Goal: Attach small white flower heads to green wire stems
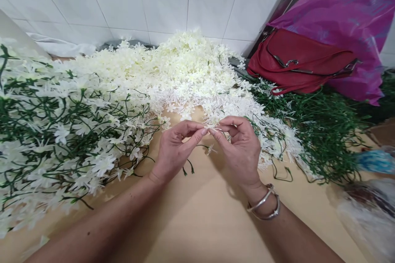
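Note:
My left hand [175, 146] and my right hand [242, 150] meet over the middle of the table, thumbs and forefingers pinched together almost tip to tip. Between them is a small white artificial flower [211, 126], partly hidden by the fingers. Just under the hands a thin green stem with a small white piece [210, 149] shows; whether it is held or lies on the table I cannot tell. Green stem tips [189, 169] stick out below my left hand. A heap of loose white petals [191, 65] lies beyond both hands.
At left is a large pile of white flowers on green stems [80, 131]. Bare green stems [327, 131] lie at right, with a red handbag [308, 57] and purple plastic bag [348, 12] behind. A clear plastic bag [367, 213] sits at the right edge. A tiled wall [163, 0] closes the back.

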### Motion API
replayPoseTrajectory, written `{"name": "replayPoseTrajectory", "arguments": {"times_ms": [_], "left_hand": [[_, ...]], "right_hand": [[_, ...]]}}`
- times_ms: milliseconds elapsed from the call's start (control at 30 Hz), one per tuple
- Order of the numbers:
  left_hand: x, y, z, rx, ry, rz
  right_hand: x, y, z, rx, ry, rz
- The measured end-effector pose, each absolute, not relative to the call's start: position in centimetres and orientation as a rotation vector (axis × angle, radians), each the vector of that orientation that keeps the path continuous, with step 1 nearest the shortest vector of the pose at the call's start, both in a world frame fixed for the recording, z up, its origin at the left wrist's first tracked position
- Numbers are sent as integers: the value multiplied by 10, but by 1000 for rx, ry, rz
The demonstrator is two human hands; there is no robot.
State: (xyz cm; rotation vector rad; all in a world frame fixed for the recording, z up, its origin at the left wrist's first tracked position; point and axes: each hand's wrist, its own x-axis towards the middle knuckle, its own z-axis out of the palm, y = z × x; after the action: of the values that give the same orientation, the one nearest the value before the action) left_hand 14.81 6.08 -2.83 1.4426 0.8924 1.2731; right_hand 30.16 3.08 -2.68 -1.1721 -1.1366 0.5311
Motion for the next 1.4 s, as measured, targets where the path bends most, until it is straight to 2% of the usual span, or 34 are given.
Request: {"name": "replayPoseTrajectory", "arguments": {"times_ms": [667,1000,1400], "left_hand": [[152,63,-30,1265,826,1197],[149,62,-35,1531,880,1246],[145,58,-27,1897,943,1315]], "right_hand": [[301,27,-19,-1279,-1252,511],[302,27,-16,-1228,-1027,944],[302,29,-15,-1180,-1015,900]]}}
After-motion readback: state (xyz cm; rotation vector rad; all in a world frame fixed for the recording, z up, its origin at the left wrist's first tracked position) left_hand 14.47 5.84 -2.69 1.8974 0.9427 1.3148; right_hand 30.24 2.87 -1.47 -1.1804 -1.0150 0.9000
